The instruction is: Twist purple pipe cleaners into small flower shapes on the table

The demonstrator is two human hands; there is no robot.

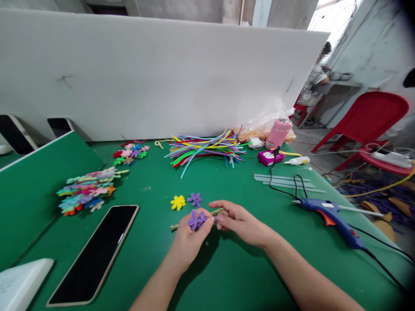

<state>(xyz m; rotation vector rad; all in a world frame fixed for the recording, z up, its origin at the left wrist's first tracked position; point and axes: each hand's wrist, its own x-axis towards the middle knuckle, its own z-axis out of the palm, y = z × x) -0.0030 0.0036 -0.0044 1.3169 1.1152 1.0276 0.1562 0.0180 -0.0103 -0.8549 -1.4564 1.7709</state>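
My left hand is closed on a purple pipe-cleaner flower, its petals showing above the thumb. Close beside it, my right hand pinches a small purple end at the flower's right side, index finger stretched out above. An olive-green stem-like piece runs behind the hands; whether it is held or lies on the table I cannot tell. Just beyond the hands, a yellow pipe-cleaner flower and another purple flower lie on the green table.
Loose pipe cleaners lie at the back, finished flowers at left. A phone lies front left. On the right are a blue glue gun with cord, glue sticks, a magenta box and a pink bottle.
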